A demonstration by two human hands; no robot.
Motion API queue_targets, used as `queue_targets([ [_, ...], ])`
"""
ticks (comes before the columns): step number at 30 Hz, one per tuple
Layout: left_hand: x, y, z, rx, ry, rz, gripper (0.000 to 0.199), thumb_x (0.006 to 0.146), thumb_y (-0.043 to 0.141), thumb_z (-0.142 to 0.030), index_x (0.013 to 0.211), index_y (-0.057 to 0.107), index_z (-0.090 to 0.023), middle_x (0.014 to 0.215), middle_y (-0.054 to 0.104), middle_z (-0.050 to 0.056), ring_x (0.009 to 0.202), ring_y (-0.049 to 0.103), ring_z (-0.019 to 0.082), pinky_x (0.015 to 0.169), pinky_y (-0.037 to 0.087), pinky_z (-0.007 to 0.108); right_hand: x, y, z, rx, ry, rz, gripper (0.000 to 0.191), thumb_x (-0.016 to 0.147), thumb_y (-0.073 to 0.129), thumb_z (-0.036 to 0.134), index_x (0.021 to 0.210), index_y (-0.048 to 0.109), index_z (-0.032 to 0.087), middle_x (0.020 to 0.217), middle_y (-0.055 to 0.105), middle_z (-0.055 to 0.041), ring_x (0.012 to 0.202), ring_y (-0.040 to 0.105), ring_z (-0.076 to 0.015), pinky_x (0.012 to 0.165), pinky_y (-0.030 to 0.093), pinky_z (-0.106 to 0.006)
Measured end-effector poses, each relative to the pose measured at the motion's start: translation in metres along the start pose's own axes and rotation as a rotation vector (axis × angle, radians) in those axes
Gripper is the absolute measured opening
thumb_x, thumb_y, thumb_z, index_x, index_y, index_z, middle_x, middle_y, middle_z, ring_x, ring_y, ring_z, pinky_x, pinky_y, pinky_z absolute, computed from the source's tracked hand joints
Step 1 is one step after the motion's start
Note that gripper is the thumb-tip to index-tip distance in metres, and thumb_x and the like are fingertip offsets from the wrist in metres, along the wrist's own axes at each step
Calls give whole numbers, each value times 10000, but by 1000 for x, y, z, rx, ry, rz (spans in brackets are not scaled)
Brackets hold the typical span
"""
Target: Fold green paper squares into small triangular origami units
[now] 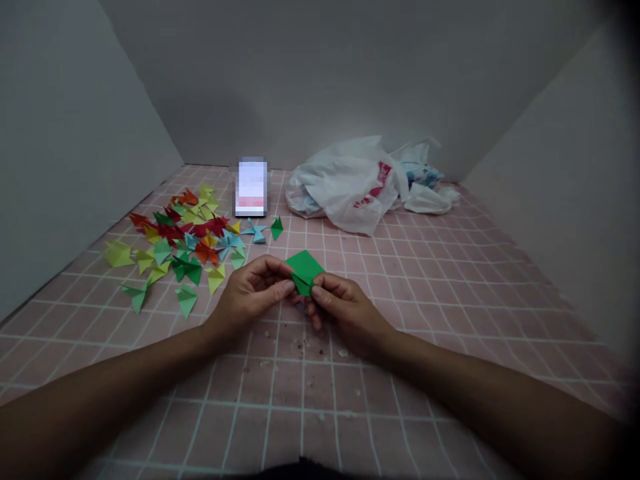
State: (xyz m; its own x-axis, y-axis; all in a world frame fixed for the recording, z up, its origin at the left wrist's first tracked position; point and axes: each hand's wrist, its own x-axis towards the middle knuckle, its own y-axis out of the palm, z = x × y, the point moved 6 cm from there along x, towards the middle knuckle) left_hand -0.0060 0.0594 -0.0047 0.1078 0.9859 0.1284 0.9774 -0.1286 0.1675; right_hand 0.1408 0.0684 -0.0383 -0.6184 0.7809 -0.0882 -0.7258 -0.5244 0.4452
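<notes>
A small folded piece of green paper [306, 267] is held up between my two hands, above the pink checked surface. My left hand [257, 288] pinches its left edge between thumb and fingers. On the right side, my right hand [343, 303] grips the lower right edge, its thumb on the near face and some lower fingers curled beneath. A darker fold line crosses the lower part of the paper. To the left of my left hand lie several folded paper pieces in red, orange, yellow, green and blue, among them a dark green one [187, 268].
A phone [251, 188] with a lit, blurred screen stands behind the paper pieces. White plastic bags [350, 180] lie at the back centre and right. Small pale scraps dot the pink checked surface [450, 293] near me. Grey walls rise at the left, back and right.
</notes>
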Motion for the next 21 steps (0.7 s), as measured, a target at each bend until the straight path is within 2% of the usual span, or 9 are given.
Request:
queue_targets([
  [4, -3, 4, -14, 214, 178, 15, 68, 818, 710, -144, 877, 686, -167, 793, 715, 8, 690, 709, 132, 664, 598, 245, -1, 2, 3, -88, -60, 20, 257, 927, 644, 394, 796, 574, 183, 674, 568, 38, 511, 515, -76, 503, 428, -221],
  [7, -9, 9, -29, 508, 415, 8, 71, 831, 666, -102, 855, 678, -168, 796, 717, 35, 740, 710, 152, 685, 583, 264, -1, 1, 6, -185, -106, 7, 208, 960, 590, 373, 858, 594, 192, 648, 558, 39, 537, 517, -91, 539, 428, -234],
  [9, -15, 14, -38, 686, 603, 0, 119, 827, 643, -61, 864, 662, -172, 811, 724, 50, 784, 714, 163, 716, 578, 278, -2, -1, 13, -270, -196, -55, 126, 944, 605, 332, 984, 609, 212, 751, 590, 20, 628, 555, -111, 591, 461, -251],
  [12, -24, 19, -46, 853, 801, 3, 187, 815, 636, -35, 906, 623, -198, 840, 728, 48, 807, 720, 165, 716, 583, 277, -9, -3, 31, -527, -427, -192, 172, 895, 652, 228, 1058, 596, 238, 970, 597, -22, 827, 586, -147, 730, 497, -299],
  [14, -27, 21, -46, 939, 841, 16, 219, 814, 644, -41, 935, 601, -219, 857, 731, 46, 807, 722, 166, 698, 585, 272, -16, 3, 43, -729, -598, -219, 127, 903, 636, 167, 1003, 589, 231, 968, 577, -29, 866, 566, -162, 772, 483, -320],
  [16, -29, 22, -44, 1009, 849, 33, 237, 814, 652, -50, 950, 590, -235, 874, 737, 47, 811, 725, 170, 697, 586, 277, -22, 12, 49, -847, -724, -179, 118, 928, 602, 133, 989, 577, 230, 922, 564, -27, 854, 553, -171, 762, 478, -328],
  [21, -37, 23, -41, 1051, 911, 83, 278, 784, 687, -45, 961, 612, -246, 932, 762, 43, 812, 727, 161, 712, 576, 257, -28, 23, 51, -917, -821, -90, 158, 956, 555, 92, 1019, 569, 236, 915, 585, -35, 876, 568, -184, 770, 497, -339],
])
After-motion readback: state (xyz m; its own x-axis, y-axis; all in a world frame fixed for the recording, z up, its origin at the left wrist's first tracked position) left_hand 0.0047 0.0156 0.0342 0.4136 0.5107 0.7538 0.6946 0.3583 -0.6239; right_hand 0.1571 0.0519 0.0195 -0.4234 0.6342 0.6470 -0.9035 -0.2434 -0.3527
